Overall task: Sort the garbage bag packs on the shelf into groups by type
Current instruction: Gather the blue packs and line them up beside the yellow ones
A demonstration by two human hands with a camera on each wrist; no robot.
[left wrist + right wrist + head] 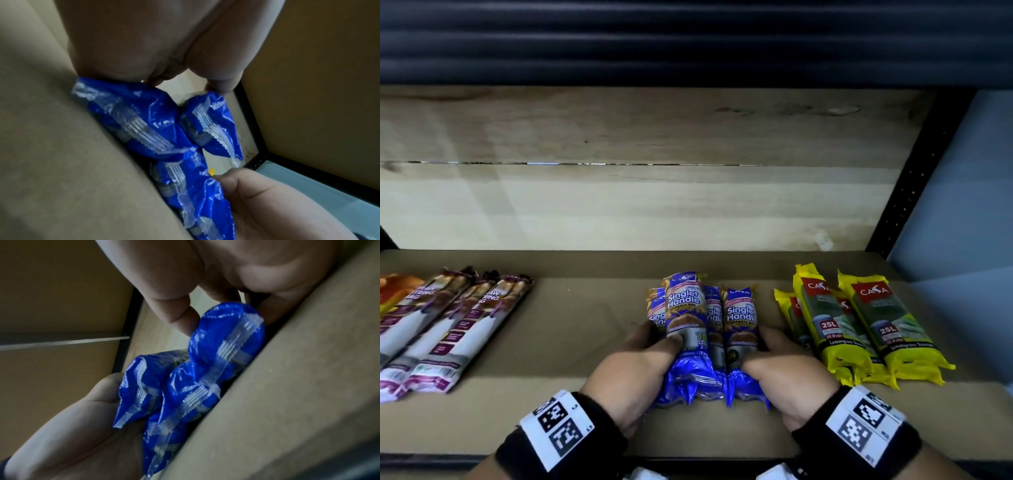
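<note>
Fingers of the left hand and right hand curl round either side of the blue Singlet Handle garbage bag packs, bunched near the shelf's front edge, between purple drawstring packs leftward and yellow 25L packs rightward. Left wrist: fingertips press the crimped blue ends. Right wrist: thumb and fingers pinch one blue pack against the board.

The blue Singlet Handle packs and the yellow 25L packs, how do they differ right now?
The blue packs sit mid-shelf, gripped from both sides by the left hand and right hand; the yellow packs lie untouched further right. The blue packs read "Singlet Handle"; the yellow ones show a red Casa label and "25L". The blue packs lie roughly straight front to back; the yellow ones lie slanted. Both are grouped plastic-wrapped packs on the same shelf.
</note>
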